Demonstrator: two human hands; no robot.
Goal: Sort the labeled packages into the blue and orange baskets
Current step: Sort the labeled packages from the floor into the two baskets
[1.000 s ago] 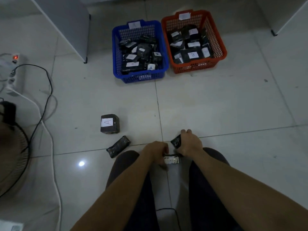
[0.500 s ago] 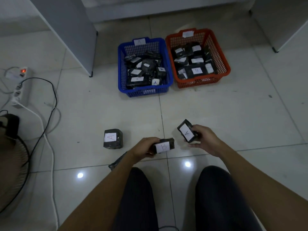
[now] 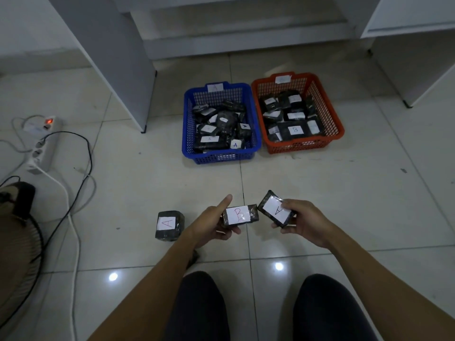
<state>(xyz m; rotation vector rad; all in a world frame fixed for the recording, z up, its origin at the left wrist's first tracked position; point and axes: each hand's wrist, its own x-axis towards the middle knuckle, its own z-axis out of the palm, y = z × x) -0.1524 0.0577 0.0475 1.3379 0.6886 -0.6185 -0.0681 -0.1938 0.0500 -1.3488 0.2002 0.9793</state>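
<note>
Near centre, left hand (image 3: 211,223): pinching B package (image 3: 240,216)
Right hand (image 3: 304,221): pinching A package (image 3: 275,209)
Far: blue basket (image 3: 188,134), orange basket (image 3: 336,124)

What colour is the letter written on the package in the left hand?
Red: a red B on the white label of the left-hand package, seen in the head view.

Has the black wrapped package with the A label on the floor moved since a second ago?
No. The black wrapped package labelled A sits on the same floor tile, same side of the tile seam; only the camera tilted.
</note>
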